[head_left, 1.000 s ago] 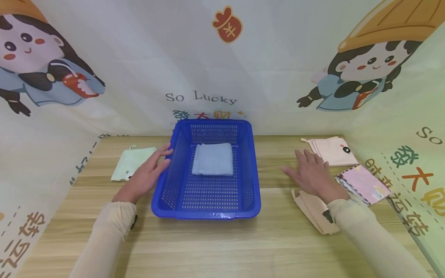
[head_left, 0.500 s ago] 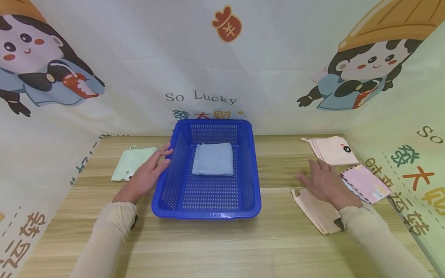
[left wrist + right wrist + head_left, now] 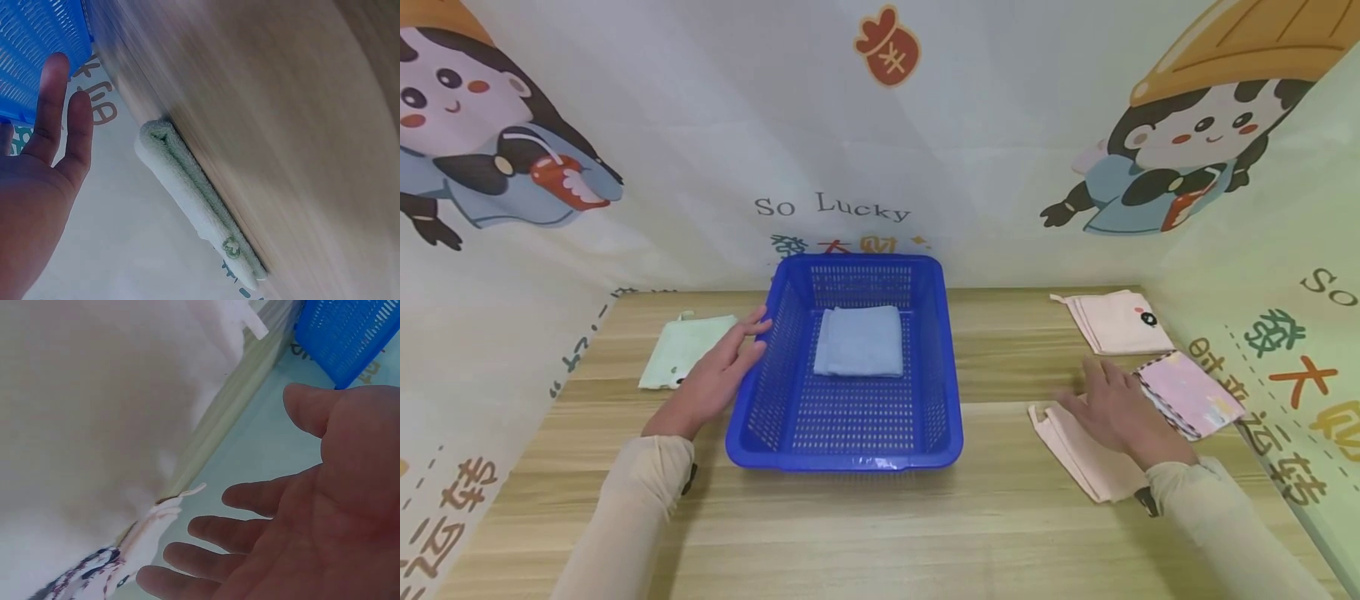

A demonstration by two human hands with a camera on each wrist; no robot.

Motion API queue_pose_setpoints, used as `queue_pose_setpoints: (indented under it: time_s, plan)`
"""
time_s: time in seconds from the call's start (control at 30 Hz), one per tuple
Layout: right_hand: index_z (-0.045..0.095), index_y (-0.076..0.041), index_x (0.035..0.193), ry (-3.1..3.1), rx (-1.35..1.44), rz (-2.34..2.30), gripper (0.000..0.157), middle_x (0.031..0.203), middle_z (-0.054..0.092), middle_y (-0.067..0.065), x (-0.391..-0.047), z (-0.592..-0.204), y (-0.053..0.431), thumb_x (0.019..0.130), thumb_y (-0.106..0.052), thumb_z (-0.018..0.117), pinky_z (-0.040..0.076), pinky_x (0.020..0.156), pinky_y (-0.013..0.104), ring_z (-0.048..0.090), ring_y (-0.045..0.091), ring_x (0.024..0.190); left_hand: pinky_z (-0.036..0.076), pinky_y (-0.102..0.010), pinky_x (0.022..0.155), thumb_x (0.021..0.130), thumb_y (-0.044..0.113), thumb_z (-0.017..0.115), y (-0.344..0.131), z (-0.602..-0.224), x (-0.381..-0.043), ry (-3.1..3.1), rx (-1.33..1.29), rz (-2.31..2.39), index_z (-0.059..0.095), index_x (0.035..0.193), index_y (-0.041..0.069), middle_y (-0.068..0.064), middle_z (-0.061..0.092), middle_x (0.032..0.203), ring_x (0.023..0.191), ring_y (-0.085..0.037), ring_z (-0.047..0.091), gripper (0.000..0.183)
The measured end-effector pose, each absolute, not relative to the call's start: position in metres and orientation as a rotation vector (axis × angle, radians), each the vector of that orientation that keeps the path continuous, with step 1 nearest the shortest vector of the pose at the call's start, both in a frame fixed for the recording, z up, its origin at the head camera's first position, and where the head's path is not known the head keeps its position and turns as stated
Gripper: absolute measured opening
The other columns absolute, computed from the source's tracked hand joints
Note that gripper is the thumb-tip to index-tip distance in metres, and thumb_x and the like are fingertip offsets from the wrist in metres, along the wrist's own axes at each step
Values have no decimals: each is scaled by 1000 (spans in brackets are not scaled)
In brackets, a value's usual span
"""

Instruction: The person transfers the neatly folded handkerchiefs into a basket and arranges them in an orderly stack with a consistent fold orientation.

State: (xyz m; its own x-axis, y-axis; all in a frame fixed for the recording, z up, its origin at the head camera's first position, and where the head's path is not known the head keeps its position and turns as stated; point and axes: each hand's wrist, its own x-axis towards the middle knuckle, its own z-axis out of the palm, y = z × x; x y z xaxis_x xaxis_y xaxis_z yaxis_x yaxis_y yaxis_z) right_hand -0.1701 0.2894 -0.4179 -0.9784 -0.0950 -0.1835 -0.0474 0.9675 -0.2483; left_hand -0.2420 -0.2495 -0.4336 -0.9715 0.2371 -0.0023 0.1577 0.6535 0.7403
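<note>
A blue plastic basket (image 3: 850, 461) stands mid-table with a folded light-blue towel (image 3: 861, 342) lying inside. My left hand (image 3: 715, 379) touches the basket's left rim with fingers extended. In the left wrist view a folded mint-green towel (image 3: 194, 194) lies beside that hand. Over a folded beige-pink towel (image 3: 1090, 454) my right hand (image 3: 1123, 412) hovers, palm down, holding nothing. The right wrist view shows its fingers (image 3: 250, 534) spread and relaxed, with the beige-pink towel close in front of the camera.
Behind the right hand lie a folded pale-pink towel (image 3: 1120, 323) with a small face on it and a pink patterned towel (image 3: 1191, 394) with a checked edge. A printed cloth (image 3: 1015, 167) walls in the wooden table (image 3: 880, 542) at back and sides.
My right hand has moved right and toward me, from beside the beige-pink towel to above it. The left hand stays at the basket rim.
</note>
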Motion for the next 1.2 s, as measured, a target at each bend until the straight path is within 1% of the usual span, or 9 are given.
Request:
queue_pose_setpoints:
  time_s: [0.17,0.33,0.47,0.6,0.67,0.77,0.87,1.03,1.2]
  plan:
    - [18,14,155,2885,-64,-374,86,156,16,47,-165,-423,296,107,-54,40,23,113,78,17,71,138,19,-70,122,104,65,32,-249,-433,-241,2759,338,1227,29,157,44,24,16,169,161,-30,14,58]
    - [20,17,152,2893,-44,-370,86,149,24,51,-161,-428,302,106,-52,43,29,110,78,24,74,133,19,-69,123,104,65,33,-249,-434,-241,2745,352,1253,33,157,40,23,14,170,161,-29,13,58]
    - [22,22,148,2908,-55,-341,84,144,29,53,-159,-431,306,107,-48,43,29,111,76,30,73,131,19,-69,123,104,64,32,-248,-433,-241,2751,354,1250,33,157,38,25,13,169,161,-29,13,59]
    - [25,25,143,2928,-84,-330,81,138,35,55,-158,-434,310,107,-45,45,31,110,74,35,71,129,19,-69,123,105,64,32,-249,-434,-240,2753,357,1250,33,158,37,24,13,170,161,-29,12,59]
    - [26,25,141,2926,-77,-345,80,136,36,55,-157,-434,312,107,-44,46,34,108,74,37,71,127,19,-69,123,105,64,31,-249,-434,-240,2753,349,1245,32,158,38,24,13,170,161,-30,12,59]
    - [25,23,142,2907,-37,-383,80,136,35,55,-158,-434,316,106,-45,48,36,104,75,37,72,125,19,-70,123,105,64,31,-249,-434,-240,2756,344,1235,30,158,40,26,12,169,161,-30,13,59]
    - [24,22,145,2888,-12,-397,81,137,33,56,-158,-434,319,105,-45,49,35,103,77,36,74,125,19,-70,123,105,63,31,-250,-434,-239,2756,337,1238,30,158,41,26,13,169,161,-30,13,58]
    - [25,24,142,2897,-14,-359,77,136,34,57,-158,-436,323,104,-36,52,33,105,78,35,74,125,19,-71,122,105,64,31,-249,-434,-239,2759,333,1232,29,158,42,26,12,169,161,-30,13,58]
    - [33,27,133,2950,-57,-316,68,127,41,56,-156,-436,323,101,-28,56,35,104,75,41,71,122,19,-68,124,106,62,30,-249,-435,-240,2780,368,1230,32,158,37,21,13,171,161,-29,13,58]
